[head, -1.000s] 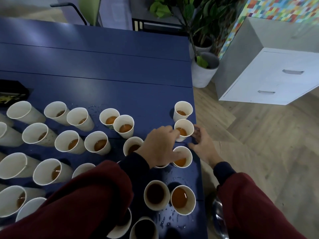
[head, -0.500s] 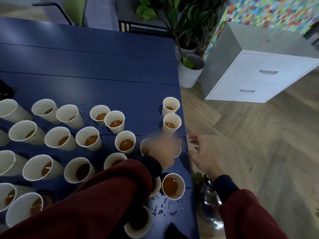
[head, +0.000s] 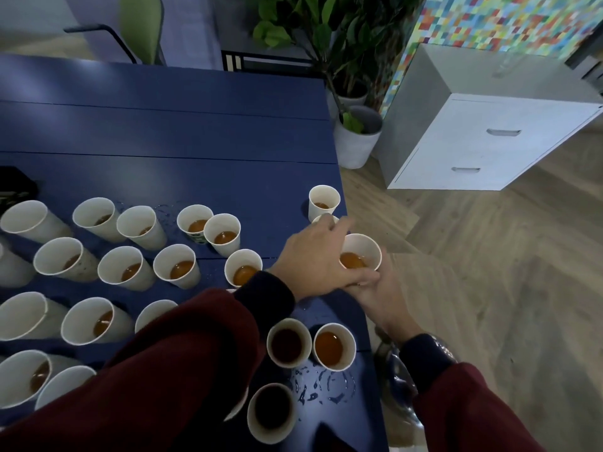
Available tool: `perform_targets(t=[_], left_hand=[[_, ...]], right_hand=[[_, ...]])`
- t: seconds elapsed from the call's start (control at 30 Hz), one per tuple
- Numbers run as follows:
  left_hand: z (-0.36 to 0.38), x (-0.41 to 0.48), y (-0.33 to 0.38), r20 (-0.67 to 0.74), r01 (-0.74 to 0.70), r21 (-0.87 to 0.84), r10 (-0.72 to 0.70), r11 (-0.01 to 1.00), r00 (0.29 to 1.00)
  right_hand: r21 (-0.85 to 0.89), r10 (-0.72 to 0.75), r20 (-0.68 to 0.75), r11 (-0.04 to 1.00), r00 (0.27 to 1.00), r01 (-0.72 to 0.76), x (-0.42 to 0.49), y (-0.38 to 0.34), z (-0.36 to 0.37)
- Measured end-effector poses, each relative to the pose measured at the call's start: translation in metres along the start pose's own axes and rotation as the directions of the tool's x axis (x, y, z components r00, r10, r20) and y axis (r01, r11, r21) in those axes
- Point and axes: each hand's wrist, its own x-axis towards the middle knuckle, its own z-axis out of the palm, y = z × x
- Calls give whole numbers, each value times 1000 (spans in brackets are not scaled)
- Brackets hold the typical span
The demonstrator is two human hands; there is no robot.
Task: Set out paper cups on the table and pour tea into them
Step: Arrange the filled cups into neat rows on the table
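Altogether at least twenty-one paper cups (head: 176, 272) show on the blue table (head: 195, 132), nearly all holding tea (head: 243, 275), crowded over its near and left parts. One cup (head: 362, 246) is right at the table's right edge, gripped from both sides: the left hand (head: 313, 262) curls round its left wall, and the right hand (head: 381, 298) wraps it from the floor side. Two more cups stand just beyond it along that edge. Bare tabletop stretches past the far row, and wood floor (head: 489, 288) opens to the right.

Count: paper cups (head: 222, 233), at least 22, several partly hidden. Hands, 2: left hand (head: 315, 261), right hand (head: 383, 296). Plant pots (head: 355, 148), 2. Cabinet drawers (head: 528, 120), 2. Chair (head: 143, 26), 1.
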Motion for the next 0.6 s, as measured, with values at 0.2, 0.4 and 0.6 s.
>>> perform_targets(t=[0.2,0.4,0.6], left_hand=[[5,-26,-48,40,157,156,-165,975,985],[31,-47,-65,127,111,297,-155,948,980],[36,-45,-62,99,119,240,-146,964,984]], right_hand=[[-27,105,-57,994,993,-107,-4,17,2],[-182,160,16,971,987,-154,7,38,15],[-301,155,123,947,980,-112,25,51,31]])
